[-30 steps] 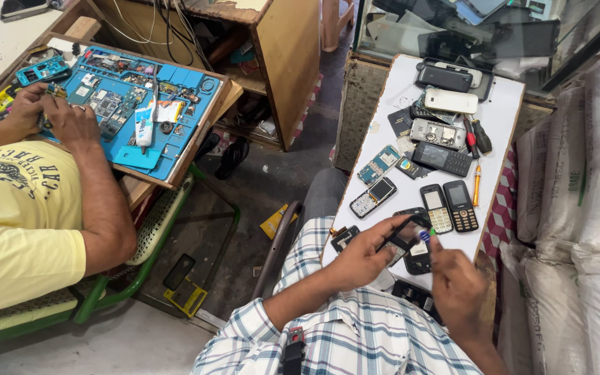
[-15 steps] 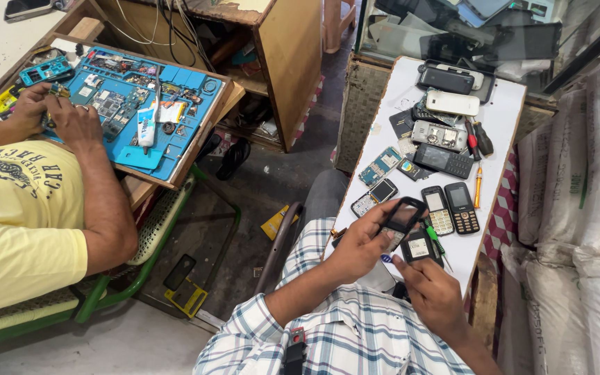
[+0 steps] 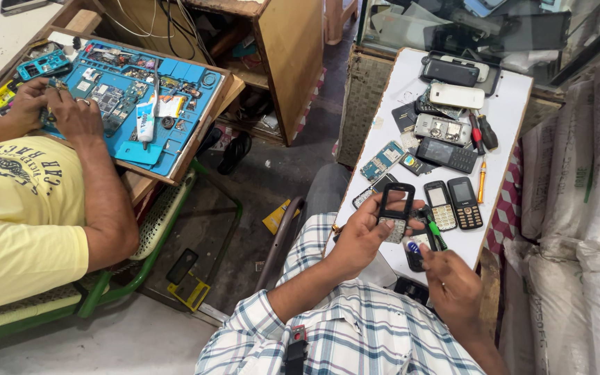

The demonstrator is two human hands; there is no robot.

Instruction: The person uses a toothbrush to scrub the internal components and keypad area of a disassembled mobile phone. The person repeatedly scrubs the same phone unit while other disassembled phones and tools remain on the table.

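Lower centre of frame: the left hand [image 3: 364,232] is closed around a black phone front housing [image 3: 396,203], thumb and fingers clamping its lower end where the keypad sits; the empty screen window stands upright above the fingers. The housing is lifted just over the near end of the white table [image 3: 505,111].

Right hand [image 3: 451,281], lower right of centre, is curled shut on a green-handled screwdriver [image 3: 436,232]. The tool slants up and left toward the housing; whether the tip touches it cannot be told. Under this hand lies a dark phone part with a blue spot [image 3: 414,248], partly hidden.

Just right of the housing, two black keypad phones [image 3: 454,203] lie side by side on the table. Further up the table: a bare circuit board [image 3: 382,161], a larger black keypad phone [image 3: 447,154], a silver phone back [image 3: 442,128], a white phone [image 3: 457,96], a black phone [image 3: 451,72] at the top. An orange-handled screwdriver [image 3: 481,182] and a red-and-black one [image 3: 476,133] lie along the right edge.

Left of frame: another person in a yellow shirt [image 3: 19,222] has both hands [image 3: 57,111] on a blue repair mat [image 3: 144,104] covered with small parts. White sacks [image 3: 592,208] are stacked along the right edge.
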